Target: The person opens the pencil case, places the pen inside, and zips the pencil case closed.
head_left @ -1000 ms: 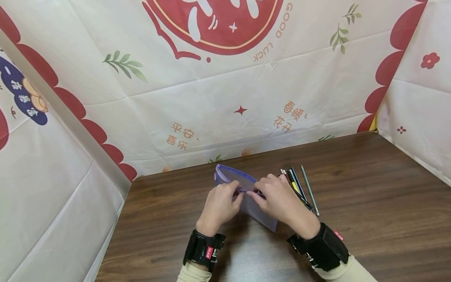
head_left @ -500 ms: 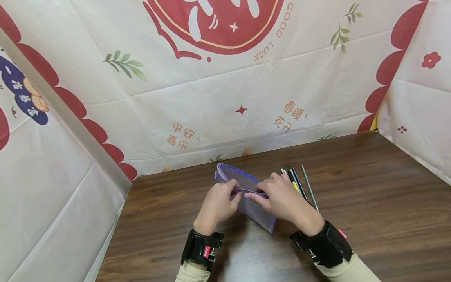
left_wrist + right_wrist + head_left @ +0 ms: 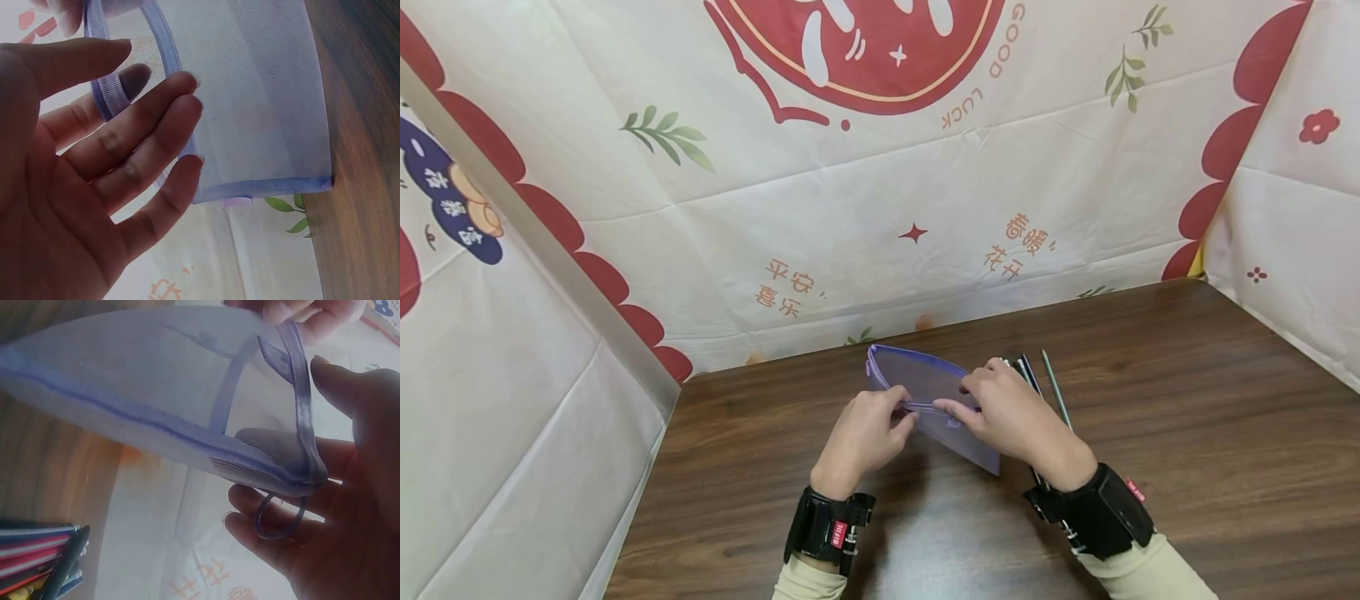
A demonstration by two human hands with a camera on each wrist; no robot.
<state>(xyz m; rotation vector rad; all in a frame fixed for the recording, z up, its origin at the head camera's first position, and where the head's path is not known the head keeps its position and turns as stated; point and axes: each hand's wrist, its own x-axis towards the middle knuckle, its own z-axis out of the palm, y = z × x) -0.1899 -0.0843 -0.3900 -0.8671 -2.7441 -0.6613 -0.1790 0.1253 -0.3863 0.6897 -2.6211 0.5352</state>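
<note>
- Pouch (image 3: 962, 443): held by its rim above the bench (image 3: 737, 467), nearer the far edge than the near one; I cannot tell whether its lowest corner touches the wood.
- The left hand (image 3: 863, 435) pinches the near rim; the right hand (image 3: 1018, 417) grasps the rim farther right. The 2 grips seem chosen to spread the mouth, since the mesh looks too limp to stand alone.
- Pens (image 3: 31, 553) lie together toward the far edge, partly behind the right hand, 1 pencil (image 3: 1055, 385) just beside, perhaps for easy reach.
</note>
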